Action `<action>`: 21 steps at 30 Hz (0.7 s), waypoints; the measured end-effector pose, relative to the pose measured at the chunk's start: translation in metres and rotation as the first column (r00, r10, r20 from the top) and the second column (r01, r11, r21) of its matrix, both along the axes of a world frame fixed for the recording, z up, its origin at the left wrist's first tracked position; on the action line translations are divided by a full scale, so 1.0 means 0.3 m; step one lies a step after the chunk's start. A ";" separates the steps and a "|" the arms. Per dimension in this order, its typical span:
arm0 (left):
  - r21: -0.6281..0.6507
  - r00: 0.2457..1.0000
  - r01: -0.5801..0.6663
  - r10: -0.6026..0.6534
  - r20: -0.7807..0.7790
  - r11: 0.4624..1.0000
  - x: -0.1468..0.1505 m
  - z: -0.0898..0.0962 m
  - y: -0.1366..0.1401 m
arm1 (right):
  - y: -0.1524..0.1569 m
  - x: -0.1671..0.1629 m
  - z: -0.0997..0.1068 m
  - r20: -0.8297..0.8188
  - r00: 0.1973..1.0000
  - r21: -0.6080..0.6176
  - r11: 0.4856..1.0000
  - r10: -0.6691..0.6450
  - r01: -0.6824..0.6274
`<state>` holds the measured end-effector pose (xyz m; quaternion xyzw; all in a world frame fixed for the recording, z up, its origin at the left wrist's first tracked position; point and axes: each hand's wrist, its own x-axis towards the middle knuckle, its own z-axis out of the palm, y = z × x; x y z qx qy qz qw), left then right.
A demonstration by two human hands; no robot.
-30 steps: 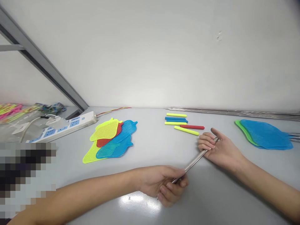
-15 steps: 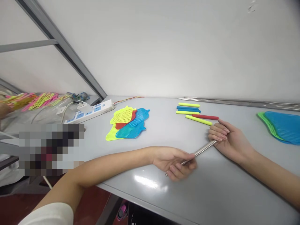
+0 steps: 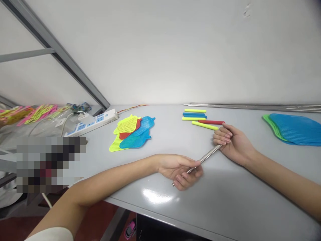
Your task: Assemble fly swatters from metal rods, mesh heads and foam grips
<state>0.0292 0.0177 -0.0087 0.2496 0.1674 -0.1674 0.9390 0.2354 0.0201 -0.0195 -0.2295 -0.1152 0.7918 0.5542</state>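
Note:
A slim silver metal rod (image 3: 209,154), with a joint line along it, slants between my two hands above the table. Around its lower part are the fingers of my left hand (image 3: 181,171), and its tip sticks out below them. My right hand (image 3: 230,141) grips the upper end in curled fingers, which hide that end. Just beyond the right hand lie a red plastic handle (image 3: 212,122), a yellow handle (image 3: 205,126) and several more yellow and blue ones.
Perforated fly swatter heads (image 3: 135,142) in yellow, red and blue overlap at left. More blue and green heads (image 3: 298,129) are stacked at right. Long metal rods (image 3: 250,107) lie along the wall. A white power strip (image 3: 94,123) sits at the left, near pink and yellow pieces (image 3: 41,113).
The view has shifted a little to the right, so things appear farther left. Both hands keep their hold on the rod, with little change between them.

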 end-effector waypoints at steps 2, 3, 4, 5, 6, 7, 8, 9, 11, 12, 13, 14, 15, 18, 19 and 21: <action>0.003 1.000 -0.004 0.004 -0.010 1.000 -0.001 -0.001 0.000 | 0.001 -0.001 -0.001 0.003 1.000 0.005 1.000 0.001 -0.001; 0.004 1.000 -0.006 0.006 -0.013 1.000 -0.001 -0.001 0.000 | 0.002 -0.002 -0.001 0.004 1.000 0.006 1.000 -0.001 0.001; 0.005 1.000 -0.007 0.007 -0.015 1.000 -0.002 -0.003 0.000 | 0.002 -0.002 -0.001 0.005 1.000 0.007 1.000 -0.002 0.002; 0.007 1.000 -0.006 0.006 -0.015 1.000 -0.002 -0.004 0.000 | 0.003 -0.003 -0.001 0.004 1.000 0.007 1.000 -0.003 0.003; 0.008 1.000 -0.004 0.005 -0.015 1.000 -0.003 -0.006 0.000 | 0.003 -0.003 -0.001 0.004 1.000 0.006 1.000 -0.005 0.005; 0.010 1.000 -0.002 0.002 -0.014 1.000 -0.003 -0.008 0.000 | 0.003 -0.003 -0.001 0.004 1.000 0.005 1.000 -0.005 0.005; 0.013 1.000 0.000 0.001 -0.013 1.000 -0.004 -0.009 0.000 | 0.003 -0.004 0.000 0.003 1.000 0.005 1.000 -0.006 0.006; 0.019 1.000 0.001 0.000 -0.009 1.000 -0.005 -0.011 0.000 | 0.002 -0.004 0.001 0.001 1.000 0.005 1.000 -0.006 0.006; 0.028 1.000 0.001 -0.001 0.003 1.000 -0.006 -0.014 0.000 | 0.001 -0.005 0.002 0.000 1.000 0.003 1.000 -0.006 0.006; 0.032 1.000 0.002 -0.002 0.009 0.999 -0.006 -0.014 -0.001 | 0.001 -0.006 0.002 0.001 1.000 0.002 1.000 -0.006 0.006; 0.034 1.000 0.003 -0.003 0.015 0.999 -0.006 -0.014 -0.001 | 0.001 -0.006 0.002 0.002 1.000 0.001 1.000 -0.006 0.006; 0.034 1.000 0.004 -0.005 0.016 0.999 -0.006 -0.014 -0.001 | 0.001 -0.006 0.001 0.005 1.000 0.002 1.000 -0.006 0.006; 0.034 1.000 0.006 -0.006 0.015 0.999 -0.006 -0.012 -0.001 | 0.001 -0.006 0.001 0.008 1.000 0.003 1.000 -0.006 0.006; 0.043 1.000 0.003 -0.003 -0.001 0.999 -0.005 -0.007 0.000 | 0.002 -0.005 -0.001 0.011 1.000 0.008 1.000 -0.006 0.006; 0.048 1.000 0.000 0.000 -0.008 0.999 -0.005 -0.005 0.000 | 0.002 -0.005 -0.001 0.010 1.000 0.009 1.000 -0.005 0.005; 0.052 1.000 0.000 0.001 -0.020 0.999 -0.005 -0.003 0.001 | 0.002 -0.005 -0.001 0.004 1.000 0.009 1.000 -0.003 0.003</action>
